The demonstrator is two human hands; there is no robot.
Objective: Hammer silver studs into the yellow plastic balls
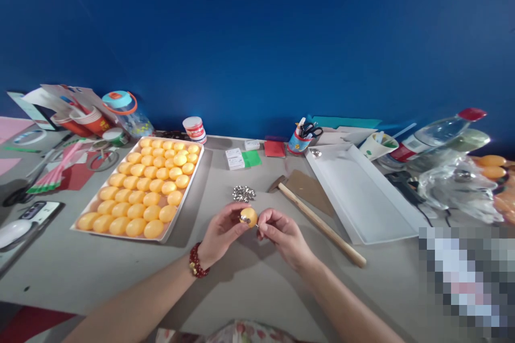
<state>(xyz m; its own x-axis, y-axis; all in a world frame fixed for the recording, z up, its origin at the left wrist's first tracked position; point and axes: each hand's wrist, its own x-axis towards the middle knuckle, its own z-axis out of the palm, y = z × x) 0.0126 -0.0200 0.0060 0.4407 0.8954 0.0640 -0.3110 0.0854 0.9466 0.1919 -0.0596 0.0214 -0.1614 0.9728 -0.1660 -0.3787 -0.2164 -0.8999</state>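
My left hand (225,230), a dark red beaded bracelet at its wrist, grips a yellow-orange ball (250,216) between thumb and fingers. Small shiny silver pieces show on the ball's near left side. Close by on the right, my right hand (279,233) is closed in a pinch at the ball's edge. A small silvery bit shows at those fingertips, too small to name. Just beyond my hands lies a pile of small silver bells or beads (243,193). Many similar yellow balls (151,172) sit in rows in a shallow white tray (187,185) at left.
A wooden-handled hammer (322,222) lies right of my hands, beside a brown card (309,190) and a white tray (354,195). Small white boxes (235,159) and a pen cup (298,142) stand behind. Bottles (438,134) stand far right; a phone (38,211) lies left.
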